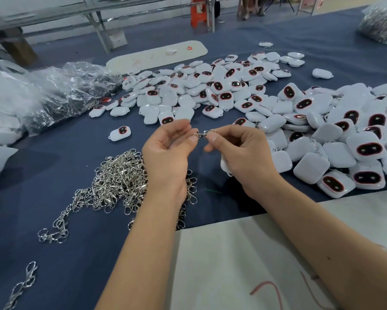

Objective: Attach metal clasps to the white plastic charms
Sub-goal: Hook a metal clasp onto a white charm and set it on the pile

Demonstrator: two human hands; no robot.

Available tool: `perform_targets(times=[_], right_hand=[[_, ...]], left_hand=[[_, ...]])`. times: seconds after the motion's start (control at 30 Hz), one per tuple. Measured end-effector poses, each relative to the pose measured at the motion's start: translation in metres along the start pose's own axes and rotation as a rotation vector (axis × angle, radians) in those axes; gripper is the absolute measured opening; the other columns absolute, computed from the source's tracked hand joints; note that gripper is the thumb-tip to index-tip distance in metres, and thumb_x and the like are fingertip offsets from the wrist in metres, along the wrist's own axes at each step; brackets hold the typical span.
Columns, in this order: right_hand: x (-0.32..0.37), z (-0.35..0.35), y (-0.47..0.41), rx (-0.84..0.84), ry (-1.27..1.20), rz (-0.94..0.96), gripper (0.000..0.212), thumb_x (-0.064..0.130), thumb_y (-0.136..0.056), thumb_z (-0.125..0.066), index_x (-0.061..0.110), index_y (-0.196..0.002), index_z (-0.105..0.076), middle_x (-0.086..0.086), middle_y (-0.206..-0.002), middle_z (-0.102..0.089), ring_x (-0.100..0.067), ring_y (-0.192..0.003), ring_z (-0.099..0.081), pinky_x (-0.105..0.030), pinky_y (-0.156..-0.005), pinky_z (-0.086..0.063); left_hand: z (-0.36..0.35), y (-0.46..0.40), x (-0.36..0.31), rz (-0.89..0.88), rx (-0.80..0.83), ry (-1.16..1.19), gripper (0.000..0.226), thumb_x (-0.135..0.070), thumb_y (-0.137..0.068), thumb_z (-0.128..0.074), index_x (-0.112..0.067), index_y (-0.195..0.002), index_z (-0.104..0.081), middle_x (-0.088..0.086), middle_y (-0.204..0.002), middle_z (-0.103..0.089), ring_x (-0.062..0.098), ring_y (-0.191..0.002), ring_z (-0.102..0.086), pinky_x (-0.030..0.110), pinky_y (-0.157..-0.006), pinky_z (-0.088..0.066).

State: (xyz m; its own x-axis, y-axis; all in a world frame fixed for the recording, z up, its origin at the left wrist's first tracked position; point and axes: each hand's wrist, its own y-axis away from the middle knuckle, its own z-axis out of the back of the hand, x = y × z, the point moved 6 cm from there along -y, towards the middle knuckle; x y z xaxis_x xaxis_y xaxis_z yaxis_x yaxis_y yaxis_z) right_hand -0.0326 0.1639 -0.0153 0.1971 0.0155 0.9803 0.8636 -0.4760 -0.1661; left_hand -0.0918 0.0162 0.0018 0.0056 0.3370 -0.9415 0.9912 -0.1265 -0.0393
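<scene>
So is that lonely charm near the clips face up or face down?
Face up: the lone charm shows its dark red-rimmed face, lying flat on the blue cloth.

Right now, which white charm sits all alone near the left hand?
The white plastic charm with the dark oval face, lying apart on the blue cloth left of the left hand; the others lie heaped together.

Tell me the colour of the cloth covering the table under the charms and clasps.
Dark navy blue cloth, seen best in the head view, the only view, between the clasp pile and the charms.
</scene>
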Motion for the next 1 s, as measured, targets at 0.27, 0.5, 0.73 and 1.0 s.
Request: perform_targets(times=[0.27, 0.5, 0.73, 1.0], right_hand=[[0.019, 0.005, 0.006, -0.140, 0.389, 0.271, 0.005, 0.013, -0.091, -0.078, 0.018, -0.090, -0.079, 0.013, -0.080, -0.075, -0.006, -0.076, -0.068, -0.017, -0.069, -0.050], [0.027, -0.002, 0.010, -0.110, 0.536, 0.332, 0.008, 0.009, -0.091, -0.075, 0.016, -0.093, -0.080, 0.010, -0.084, -0.075, -0.010, -0.081, -0.068, -0.029, -0.074, -0.055], [0.028, -0.004, 0.010, -0.068, 0.474, 0.333, 0.005, 0.014, -0.095, -0.074, 0.017, -0.095, -0.077, 0.011, -0.087, -0.075, -0.010, -0.090, -0.069, -0.023, -0.077, -0.054], [0.019, 0.003, 0.003, -0.081, 0.241, 0.195, 0.010, 0.010, -0.095, -0.073, 0.019, -0.093, -0.079, 0.007, -0.083, -0.076, -0.005, -0.064, -0.064, -0.022, -0.060, -0.049]], left_hand=[[-0.006, 0.006, -0.015, -0.334, 0.063, -0.572, 0.018, -0.001, -0.086, -0.072, -0.018, -0.089, -0.075, -0.007, -0.083, -0.073, 0.002, -0.074, -0.066, 0.014, -0.071, -0.050], [-0.017, 0.011, -0.018, -0.519, 0.211, -0.765, 0.008, -0.015, -0.087, -0.075, -0.024, -0.088, -0.075, -0.011, -0.087, -0.071, 0.009, -0.086, -0.067, 0.029, -0.079, -0.055], [-0.015, 0.009, -0.019, -0.528, 0.182, -0.684, 0.012, -0.013, -0.093, -0.067, -0.022, -0.087, -0.071, -0.011, -0.079, -0.070, 0.016, -0.080, -0.069, 0.039, -0.075, -0.058], [-0.011, 0.006, -0.010, -0.307, 0.180, -0.488, 0.009, -0.006, -0.092, -0.070, -0.011, -0.087, -0.075, 0.001, -0.075, -0.075, 0.016, -0.072, -0.074, 0.045, -0.079, -0.063]])
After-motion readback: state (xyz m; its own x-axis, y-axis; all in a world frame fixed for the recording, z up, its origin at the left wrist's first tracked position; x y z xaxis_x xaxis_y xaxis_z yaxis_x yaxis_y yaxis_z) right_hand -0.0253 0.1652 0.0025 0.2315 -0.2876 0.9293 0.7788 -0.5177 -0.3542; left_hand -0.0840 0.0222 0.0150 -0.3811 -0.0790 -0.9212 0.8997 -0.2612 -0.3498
